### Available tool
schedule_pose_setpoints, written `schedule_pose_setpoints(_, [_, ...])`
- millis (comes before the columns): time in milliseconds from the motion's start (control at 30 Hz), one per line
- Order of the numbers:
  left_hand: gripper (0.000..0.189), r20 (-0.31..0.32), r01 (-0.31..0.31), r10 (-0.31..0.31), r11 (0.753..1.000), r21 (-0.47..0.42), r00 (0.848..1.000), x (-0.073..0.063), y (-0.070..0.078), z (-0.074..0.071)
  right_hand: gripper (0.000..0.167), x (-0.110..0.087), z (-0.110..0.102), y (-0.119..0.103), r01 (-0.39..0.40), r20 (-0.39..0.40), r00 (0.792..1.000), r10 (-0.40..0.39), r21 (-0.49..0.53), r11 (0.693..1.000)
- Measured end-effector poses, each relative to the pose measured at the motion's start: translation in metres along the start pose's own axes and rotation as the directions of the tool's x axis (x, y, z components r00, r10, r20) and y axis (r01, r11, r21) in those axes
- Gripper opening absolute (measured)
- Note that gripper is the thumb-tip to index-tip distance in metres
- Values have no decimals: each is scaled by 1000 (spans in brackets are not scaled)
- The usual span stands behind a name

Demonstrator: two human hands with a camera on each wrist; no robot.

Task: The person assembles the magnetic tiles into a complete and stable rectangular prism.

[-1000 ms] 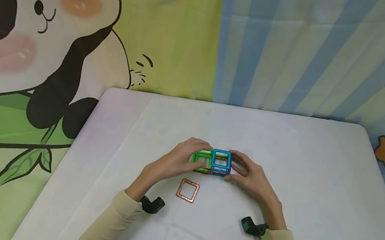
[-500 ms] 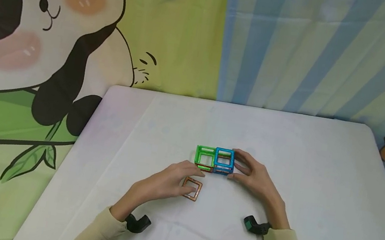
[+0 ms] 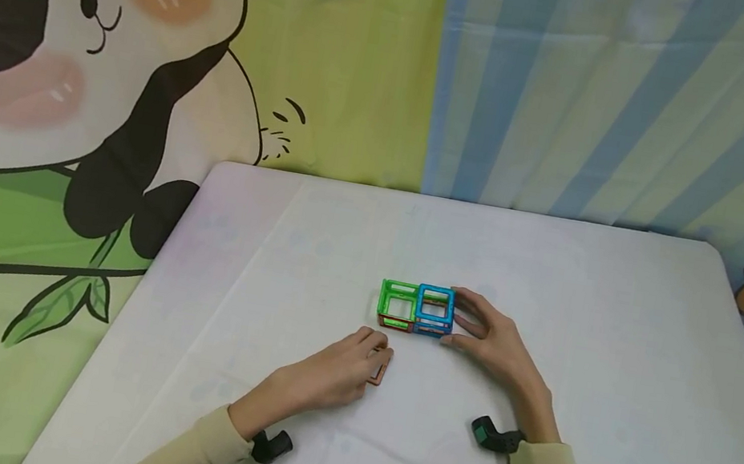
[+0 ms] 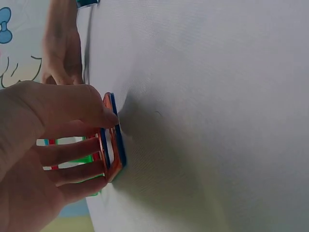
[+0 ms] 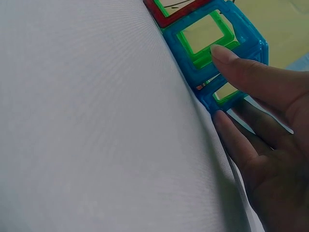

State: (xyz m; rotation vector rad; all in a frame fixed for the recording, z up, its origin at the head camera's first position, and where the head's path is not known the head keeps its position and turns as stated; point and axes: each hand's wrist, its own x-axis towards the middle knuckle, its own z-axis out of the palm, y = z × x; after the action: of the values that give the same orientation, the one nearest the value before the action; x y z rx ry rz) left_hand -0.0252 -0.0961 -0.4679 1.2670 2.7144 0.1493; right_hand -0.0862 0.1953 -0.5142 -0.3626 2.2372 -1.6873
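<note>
A block of square magnetic tiles, green at the left (image 3: 396,322) and blue at the right (image 3: 421,309), stands on the white table. My right hand (image 3: 493,344) holds its blue end; in the right wrist view the thumb lies on one blue tile (image 5: 181,52) and fingers reach round the side. Nearer the front, my left hand (image 3: 332,368) pinches an orange square tile (image 3: 383,369) between thumb and fingers. In the left wrist view this orange tile (image 4: 116,169) is tipped up on edge, with a blue layer along one side. The left fingers partly hide it.
The white cloth-covered table (image 3: 553,285) reaches back to a printed curtain (image 3: 355,59). A dark wrist camera (image 3: 272,447) sits on the left wrist and another camera (image 3: 493,435) on the right.
My left hand has left the green end of the tile block, come toward the front and taken hold of the orange tile. The right hand has stayed at the blue end.
</note>
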Motion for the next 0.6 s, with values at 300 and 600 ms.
schedule_pose_setpoints(300, [43, -20, 18, -17, 1000, 11, 1000, 1, -1, 2, 83, 0, 0, 1, 7, 3, 1000, -7, -2, 1000])
schedule_pose_setpoints(600, [49, -64, 28, -35, 994, -106, 997, 0, -3, 0, 83, -1, 1, 1, -5, -7, 1000, 5, -19, 1000])
